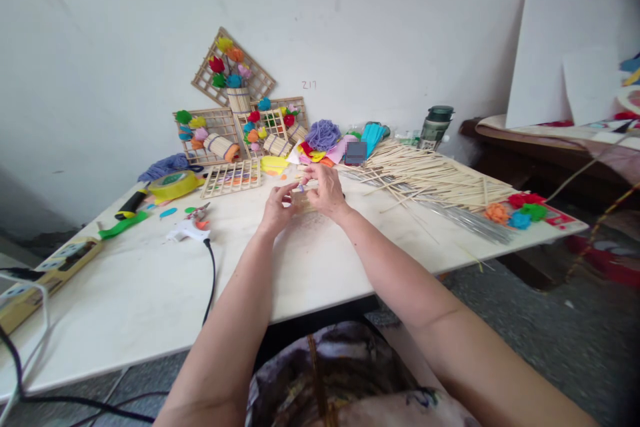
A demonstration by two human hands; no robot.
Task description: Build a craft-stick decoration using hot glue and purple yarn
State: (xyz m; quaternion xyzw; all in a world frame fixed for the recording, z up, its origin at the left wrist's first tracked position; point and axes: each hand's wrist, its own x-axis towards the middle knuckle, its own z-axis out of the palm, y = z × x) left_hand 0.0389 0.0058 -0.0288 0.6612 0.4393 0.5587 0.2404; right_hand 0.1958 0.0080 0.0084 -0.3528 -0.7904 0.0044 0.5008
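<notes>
Near the middle of the table, my left hand (280, 208) and my right hand (324, 191) work close together on a small row of pale wooden sticks (301, 201). A bit of purple yarn (301, 188) shows between the fingertips. My left fingers are curled at the left end of the sticks. The right thumb and forefinger are pinched by the yarn, and the hand partly hides the sticks. Just beyond lies a yellow felt piece (274, 164), beside a flat wooden stick grid (233, 178).
Loose sticks (435, 170) and metal wires (465, 217) spread rightward. A hot glue gun (189, 232), pliers (199, 211), yellow tape (174, 186) and a power strip (60, 270) lie left. Finished flower grids (235, 74), purple yarn ball (323, 135) and a bottle (436, 127) stand behind.
</notes>
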